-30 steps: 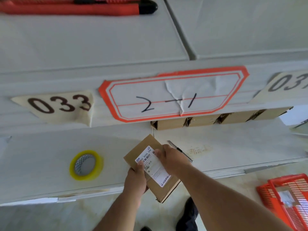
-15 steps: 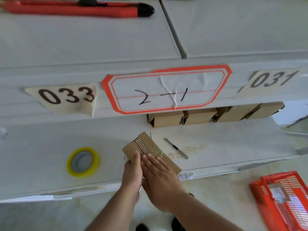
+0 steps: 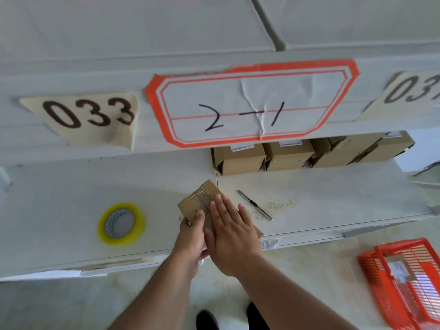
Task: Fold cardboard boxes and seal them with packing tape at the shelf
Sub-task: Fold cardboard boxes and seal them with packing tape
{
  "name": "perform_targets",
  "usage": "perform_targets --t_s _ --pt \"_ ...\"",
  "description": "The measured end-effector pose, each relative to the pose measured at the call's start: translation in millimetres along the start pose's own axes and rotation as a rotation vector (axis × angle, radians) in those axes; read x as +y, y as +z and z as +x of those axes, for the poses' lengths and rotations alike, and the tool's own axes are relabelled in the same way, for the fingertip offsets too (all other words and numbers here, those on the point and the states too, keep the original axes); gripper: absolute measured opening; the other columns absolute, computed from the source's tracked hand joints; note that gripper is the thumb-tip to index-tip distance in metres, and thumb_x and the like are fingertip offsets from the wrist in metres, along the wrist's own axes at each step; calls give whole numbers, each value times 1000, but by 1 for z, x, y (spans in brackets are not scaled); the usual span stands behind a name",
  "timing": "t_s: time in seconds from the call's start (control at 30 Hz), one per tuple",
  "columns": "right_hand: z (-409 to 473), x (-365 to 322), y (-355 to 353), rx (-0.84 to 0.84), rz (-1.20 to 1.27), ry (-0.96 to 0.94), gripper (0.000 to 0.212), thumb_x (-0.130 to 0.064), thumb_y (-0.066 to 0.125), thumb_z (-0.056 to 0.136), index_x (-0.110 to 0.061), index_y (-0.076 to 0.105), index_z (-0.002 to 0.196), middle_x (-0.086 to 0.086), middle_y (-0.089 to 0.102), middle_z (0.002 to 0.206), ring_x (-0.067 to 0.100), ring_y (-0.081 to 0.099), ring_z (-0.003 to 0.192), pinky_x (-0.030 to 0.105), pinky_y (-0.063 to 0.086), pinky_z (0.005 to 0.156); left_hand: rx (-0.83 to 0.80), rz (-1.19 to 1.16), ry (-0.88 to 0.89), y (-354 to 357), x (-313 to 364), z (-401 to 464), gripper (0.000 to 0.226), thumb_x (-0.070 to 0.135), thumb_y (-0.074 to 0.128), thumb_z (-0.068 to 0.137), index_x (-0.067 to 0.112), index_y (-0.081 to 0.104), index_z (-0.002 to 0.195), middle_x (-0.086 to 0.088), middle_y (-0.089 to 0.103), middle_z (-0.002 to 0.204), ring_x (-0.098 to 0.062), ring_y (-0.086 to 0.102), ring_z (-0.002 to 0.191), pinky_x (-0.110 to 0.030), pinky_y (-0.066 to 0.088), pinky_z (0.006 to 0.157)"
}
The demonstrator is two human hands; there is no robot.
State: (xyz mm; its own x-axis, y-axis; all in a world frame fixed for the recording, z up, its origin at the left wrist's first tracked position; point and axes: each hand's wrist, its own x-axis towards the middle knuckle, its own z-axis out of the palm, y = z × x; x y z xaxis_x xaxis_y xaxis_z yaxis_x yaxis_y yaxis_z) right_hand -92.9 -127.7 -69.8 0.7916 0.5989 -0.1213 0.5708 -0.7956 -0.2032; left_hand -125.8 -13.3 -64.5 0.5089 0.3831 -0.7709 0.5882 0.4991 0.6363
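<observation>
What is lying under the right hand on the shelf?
Under the flat right hand lies a brown cardboard box on the white shelf. The left hand holds its near edge. The hands cover most of its top, so any tape or label there cannot be seen.

Lighting: bright, even, diffuse; faint soft shadows. Image: wide-angle bowing toward the frame edges, corners slightly blurred, centre sharp.

We see a matt brown cardboard box (image 3: 202, 201), a glossy yellow plastic tape roll (image 3: 122, 223), a red plastic basket (image 3: 404, 284).
</observation>
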Motion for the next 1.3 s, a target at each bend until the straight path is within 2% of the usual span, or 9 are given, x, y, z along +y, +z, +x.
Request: perform_targets --t_s 0.1,0.17,0.3,0.4,0.47,0.6,0.73,0.97,1.3 --pt "6 2 -10 -103 70 17 74 -58 11 106 -17 -4 166 -3 -20 171 13 -24 156 41 -7 127 -3 -5 -18 -1 0 1 36 56 50 103 37 52 134 8 72 122 -13 69 110 -48 64 71" --pt "13 3 -16 -151 115 62 76 -61 10 105 -21 -15 164 -5 -26 170 12 -25 156 39 -1 129 -13 -17 -31 -4 1 2 34 56 51 103 38 55 132 8 71 124 -13 68 113 -51 64 74" --pt "33 26 -37 -282 321 291 72 -66 24 102 -22 24 159 7 46 156 28 48 141 46 43 111 -20 74 6 -12 1 3 59 62 64 93 31 49 141 1 66 135 -21 66 118 -54 61 88" --pt "20 50 -53 -166 375 340 70 -68 28 103 -22 35 155 0 45 158 23 42 145 46 38 118 186 431 274 -22 10 8 109 58 80 80 25 16 163 -7 29 166 -31 39 148 -49 37 119" --pt "-14 56 -57 75 495 493 66 -62 42 102 -24 37 156 -6 41 160 17 38 147 43 35 120 236 715 508 -28 21 14 102 49 79 85 24 19 163 -2 20 170 -24 26 153 -40 27 124" --pt "-69 41 -37 -28 994 860 50 -45 62 98 -24 50 141 -3 58 138 16 59 119 38 49 99 145 783 579 -33 29 21 71 48 78 85 28 48 146 1 52 138 -14 55 118 -31 46 101" --pt "-51 30 -34 -35 1075 699 30 -24 49 106 -38 54 132 -16 66 104 4 63 90 26 47 71 292 710 516 -34 19 17 67 57 77 81 21 54 132 -4 57 121 -24 62 104 -41 55 92" --pt "11 63 -47 -83 1126 643 28 -39 45 102 -38 60 126 -6 70 113 16 65 105 41 53 90 346 659 496 -18 -7 -1 51 48 67 94 13 54 129 -10 54 115 -31 60 100 -39 52 88" --pt "25 76 -42 33 1079 717 29 -38 55 107 -26 74 125 -14 67 96 7 60 87 28 49 73 322 643 457 -28 -9 -9 51 55 69 89 16 55 120 -5 56 114 -27 63 98 -44 55 88"
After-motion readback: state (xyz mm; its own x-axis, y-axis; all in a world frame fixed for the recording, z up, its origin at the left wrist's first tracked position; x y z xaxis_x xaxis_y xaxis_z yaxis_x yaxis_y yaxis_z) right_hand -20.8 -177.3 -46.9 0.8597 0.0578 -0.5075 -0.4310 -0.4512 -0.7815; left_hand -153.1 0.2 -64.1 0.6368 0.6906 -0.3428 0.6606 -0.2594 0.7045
